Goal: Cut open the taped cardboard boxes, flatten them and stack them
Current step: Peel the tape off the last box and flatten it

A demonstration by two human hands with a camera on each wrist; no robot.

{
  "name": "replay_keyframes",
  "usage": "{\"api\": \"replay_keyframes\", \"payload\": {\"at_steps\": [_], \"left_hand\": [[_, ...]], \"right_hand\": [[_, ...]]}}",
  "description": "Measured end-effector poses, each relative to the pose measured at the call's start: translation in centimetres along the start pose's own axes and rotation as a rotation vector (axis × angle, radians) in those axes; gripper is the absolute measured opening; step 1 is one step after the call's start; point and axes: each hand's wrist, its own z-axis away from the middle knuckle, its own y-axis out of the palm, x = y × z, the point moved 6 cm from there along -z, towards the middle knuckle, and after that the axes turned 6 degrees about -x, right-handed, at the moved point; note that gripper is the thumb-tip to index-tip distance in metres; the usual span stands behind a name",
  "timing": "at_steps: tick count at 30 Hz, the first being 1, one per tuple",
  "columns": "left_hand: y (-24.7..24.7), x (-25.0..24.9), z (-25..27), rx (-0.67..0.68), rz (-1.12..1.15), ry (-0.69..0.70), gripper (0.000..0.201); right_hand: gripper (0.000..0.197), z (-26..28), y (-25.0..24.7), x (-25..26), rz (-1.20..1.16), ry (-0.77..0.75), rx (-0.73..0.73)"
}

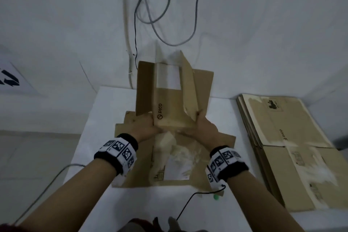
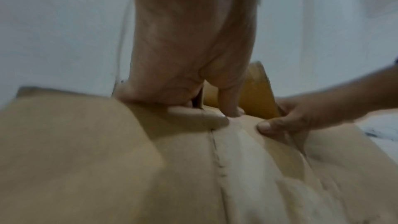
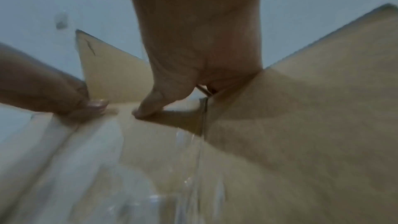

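An opened brown cardboard box point(image 1: 167, 103) printed PICO stands tilted on the white table point(image 1: 94, 137), its flaps spread out at the far end. My left hand point(image 1: 148, 124) grips its near left corner and my right hand point(image 1: 204, 124) grips its near right corner. In the left wrist view, my left hand point(image 2: 193, 106) has its thumb across the cardboard point(image 2: 86, 142) and its fingers behind a flap. In the right wrist view, my right hand point(image 3: 185, 94) pinches the box point(image 3: 301, 125) edge in the same way. Clear tape runs down the panel between the hands.
A flattened box point(image 1: 211, 158) with torn tape and a white label lies under the held one. A stack of flattened boxes point(image 1: 291, 147) lies to the right. A small green object point(image 1: 216, 197) and a black cable point(image 1: 188, 201) lie by the near edge. Cables hang on the wall behind.
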Motion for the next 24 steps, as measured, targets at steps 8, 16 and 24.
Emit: {"api": "replay_keyframes", "payload": {"at_steps": [8,16,24], "left_hand": [[6.4,9.5,-1.3,-0.029,0.136,-0.344,0.064],[7.6,12.8,-2.4,-0.172,0.124,-0.416,0.027],[6.7,14.5,0.7,-0.707,0.116,-0.539,0.125]], "right_hand": [[0.124,0.1,8.6,-2.4,0.2,-0.112,-0.062],[0.084,-1.2,14.2,-5.5,-0.018,0.043,-0.114],[0.068,-0.9,14.2,-9.3,-0.386,0.288,-0.445]]}}
